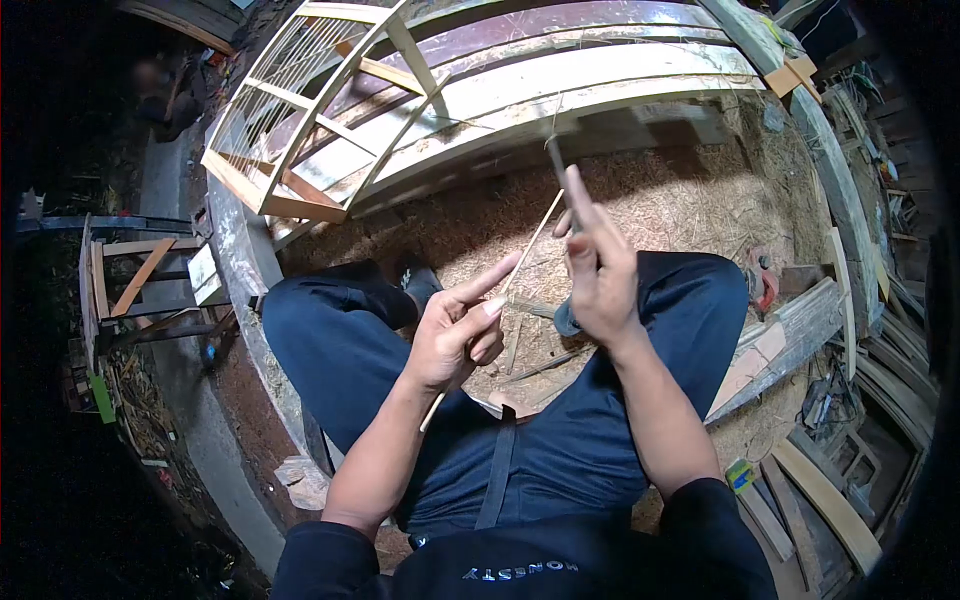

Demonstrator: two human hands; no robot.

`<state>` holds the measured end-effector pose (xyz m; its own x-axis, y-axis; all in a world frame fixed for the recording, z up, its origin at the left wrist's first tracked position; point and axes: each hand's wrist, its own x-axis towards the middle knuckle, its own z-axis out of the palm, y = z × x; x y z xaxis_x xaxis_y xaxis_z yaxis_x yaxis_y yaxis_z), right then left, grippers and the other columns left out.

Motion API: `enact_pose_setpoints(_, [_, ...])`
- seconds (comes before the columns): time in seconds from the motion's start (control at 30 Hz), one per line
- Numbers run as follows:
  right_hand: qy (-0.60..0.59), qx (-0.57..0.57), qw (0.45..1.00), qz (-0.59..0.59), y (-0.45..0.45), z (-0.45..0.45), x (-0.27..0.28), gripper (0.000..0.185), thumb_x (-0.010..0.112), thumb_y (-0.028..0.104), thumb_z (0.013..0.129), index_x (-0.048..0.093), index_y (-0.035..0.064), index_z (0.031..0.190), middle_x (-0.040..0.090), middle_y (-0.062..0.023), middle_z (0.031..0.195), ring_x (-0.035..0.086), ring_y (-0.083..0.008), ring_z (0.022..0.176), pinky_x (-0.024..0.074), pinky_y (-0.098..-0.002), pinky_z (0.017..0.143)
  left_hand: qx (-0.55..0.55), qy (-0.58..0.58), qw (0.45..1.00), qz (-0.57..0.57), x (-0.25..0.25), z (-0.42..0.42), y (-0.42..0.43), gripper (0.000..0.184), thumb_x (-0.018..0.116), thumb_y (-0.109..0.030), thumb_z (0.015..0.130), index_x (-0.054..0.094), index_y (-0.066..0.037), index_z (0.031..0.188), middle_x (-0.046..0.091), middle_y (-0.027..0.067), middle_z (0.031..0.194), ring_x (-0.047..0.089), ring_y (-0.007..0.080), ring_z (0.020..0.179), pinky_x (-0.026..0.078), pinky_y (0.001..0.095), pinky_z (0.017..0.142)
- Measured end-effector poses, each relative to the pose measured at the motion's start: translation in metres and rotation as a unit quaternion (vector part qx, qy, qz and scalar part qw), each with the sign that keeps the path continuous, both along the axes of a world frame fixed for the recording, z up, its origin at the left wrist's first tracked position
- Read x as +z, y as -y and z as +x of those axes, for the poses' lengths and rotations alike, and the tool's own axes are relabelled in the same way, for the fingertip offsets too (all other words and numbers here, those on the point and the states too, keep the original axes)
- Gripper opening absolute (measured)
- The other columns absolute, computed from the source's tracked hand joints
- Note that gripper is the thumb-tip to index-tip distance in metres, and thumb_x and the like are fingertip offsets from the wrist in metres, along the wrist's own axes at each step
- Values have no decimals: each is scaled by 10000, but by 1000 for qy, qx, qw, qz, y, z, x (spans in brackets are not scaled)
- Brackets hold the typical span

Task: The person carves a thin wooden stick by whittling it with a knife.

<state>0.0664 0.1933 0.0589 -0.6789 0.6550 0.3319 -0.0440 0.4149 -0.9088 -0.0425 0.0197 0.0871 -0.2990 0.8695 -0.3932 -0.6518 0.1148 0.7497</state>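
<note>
My left hand [452, 335] is closed on a thin pale wooden strip [535, 235], pinched between thumb and fingers. The strip slants up and away from me, and its lower end comes out below the palm near my wrist. My right hand [605, 275] is raised to the right of the strip, blurred by motion. It grips what looks like a knife [557, 160], whose narrow grey blade points up and away. The blade is close to the strip's far part; I cannot tell whether they touch.
A curved wooden frame with thin bars [310, 110] rests on the bench [600, 85] ahead. Shavings [690, 215] cover the ground between my legs. A red tool [765, 285] lies by my right knee. Wood pieces [825, 500] lie at right; another frame [140, 275] stands at left.
</note>
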Motion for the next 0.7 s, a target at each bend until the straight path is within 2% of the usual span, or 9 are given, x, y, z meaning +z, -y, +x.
enact_pose_setpoints(0.13, [-20, 29, 998, 60, 22, -5, -4, 464, 635, 197, 982, 565, 91, 1429, 644, -154, 841, 616, -244, 672, 501, -377, 610, 57, 29, 998, -19, -1, 1, -3, 629, 599, -165, 967, 372, -3, 1531, 424, -53, 582, 335, 32, 455, 300, 202, 468])
enact_pose_setpoints(0.17, [-7, 40, 997, 68, 31, -4, -5, 463, 652, 194, 970, 579, 110, 1420, 641, -151, 834, 613, -244, 648, 501, -381, 589, 105, 29, 994, -31, -5, 2, -4, 499, 575, -97, 954, 497, 3, 1437, 450, -43, 594, 361, 40, 447, 311, 207, 455])
enact_pose_setpoints(0.2, [7, 51, 996, 77, 40, -2, -7, 464, 668, 191, 957, 593, 130, 1410, 639, -147, 827, 609, -244, 623, 501, -385, 567, 106, 27, 994, -31, -11, -1, -1, 499, 575, -97, 954, 497, 3, 1437, 450, -43, 594, 361, 40, 447, 311, 207, 455])
enact_pose_setpoints(0.27, [-1, 56, 997, 61, 51, 0, -16, 473, 693, 195, 933, 611, 166, 1398, 603, -136, 770, 582, -245, 560, 489, -388, 522, 123, 19, 991, -38, -21, -7, 5, 309, 535, -19, 927, 608, 15, 1226, 485, -31, 607, 393, 49, 440, 322, 216, 435])
enact_pose_setpoints(0.3, [8, 55, 996, 76, 52, 0, -17, 480, 699, 194, 925, 613, 169, 1396, 581, -134, 745, 572, -248, 545, 485, -387, 514, 126, 23, 991, -25, -16, -6, 3, 177, 506, 21, 904, 619, 0, 1038, 498, -20, 592, 407, 54, 434, 327, 223, 420])
enact_pose_setpoints(0.37, [16, 52, 994, 99, 51, -3, -14, 497, 711, 185, 905, 618, 178, 1393, 521, -129, 684, 552, -260, 526, 475, -385, 502, 128, 16, 991, -15, -21, -7, 5, 179, 506, 22, 902, 621, 4, 1038, 490, -17, 577, 403, 54, 431, 327, 222, 421])
enact_pose_setpoints(0.47, [52, 46, 994, 79, 53, -2, -15, 486, 706, 171, 909, 622, 178, 1388, 554, -141, 692, 556, -259, 531, 475, -390, 506, 131, -5, 991, -17, -19, -6, 0, 119, 539, -17, 927, 624, -1, 1009, 455, -17, 539, 384, 54, 425, 318, 220, 427])
enact_pose_setpoints(0.57, [8, -8, 996, 83, 44, -14, -22, 473, 698, 166, 918, 622, 159, 1384, 592, -156, 709, 583, -264, 553, 488, -394, 524, 145, 21, 988, -40, -10, 1, -6, 229, 601, -140, 982, 640, 14, 1147, 406, -36, 536, 349, 55, 427, 302, 237, 441])
enact_pose_setpoints(0.7, [72, 41, 994, 74, 42, -9, -10, 453, 684, 162, 929, 621, 100, 1373, 662, -175, 766, 652, -274, 624, 527, -396, 585, 121, 51, 991, 5, -23, -11, 3, 350, 575, -64, 995, 585, 42, 1328, 468, -28, 587, 398, 56, 474, 313, 236, 461])
